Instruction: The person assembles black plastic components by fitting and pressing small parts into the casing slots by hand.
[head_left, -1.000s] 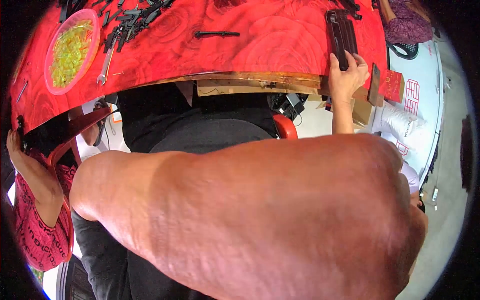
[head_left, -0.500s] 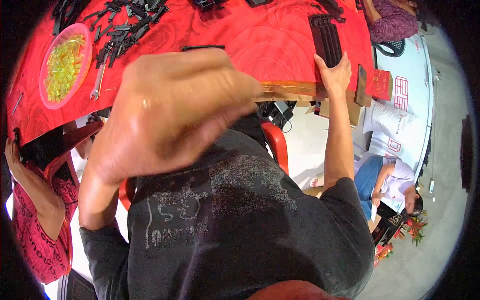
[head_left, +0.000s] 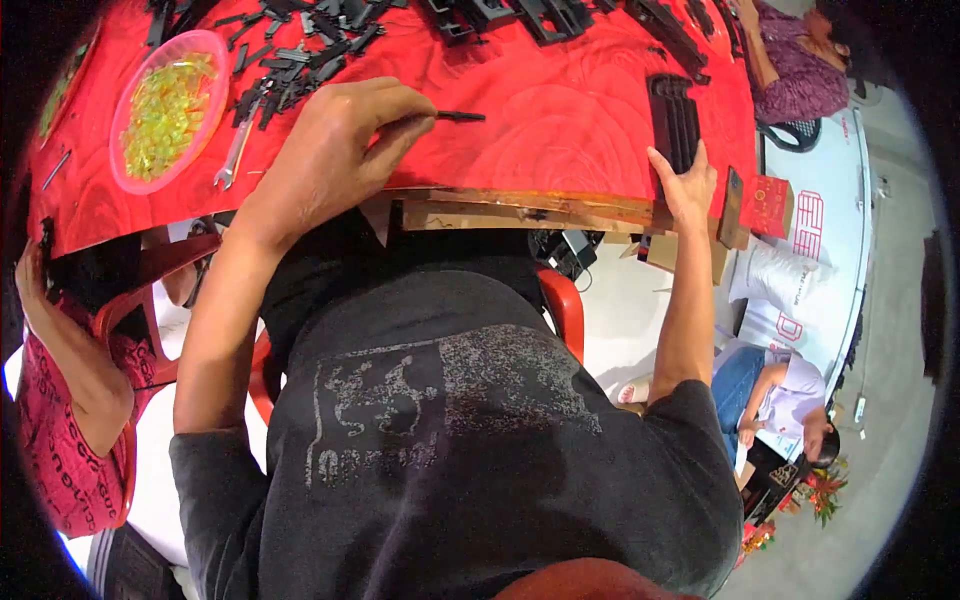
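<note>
far left, ~9 o'clock: another person's arm in a red patterned sleeve, hand at the table edge. pink bowl of yellow-green bits at ~10 o'clock on the red tablecloth; a spanner lies just beside it at 4 o'clock of the bowl. pile of small black parts at ~11 o'clock. left hand over the cloth, fingers curled and pinching a thin black rod; rod pokes out toward 3 o'clock, lying about flat at cloth level. wooden table edge below. right hand at ~2 o'clock, fingers stretched out, tips touching a black ribbed part near the table corner. grip there: not closed round it.
</note>
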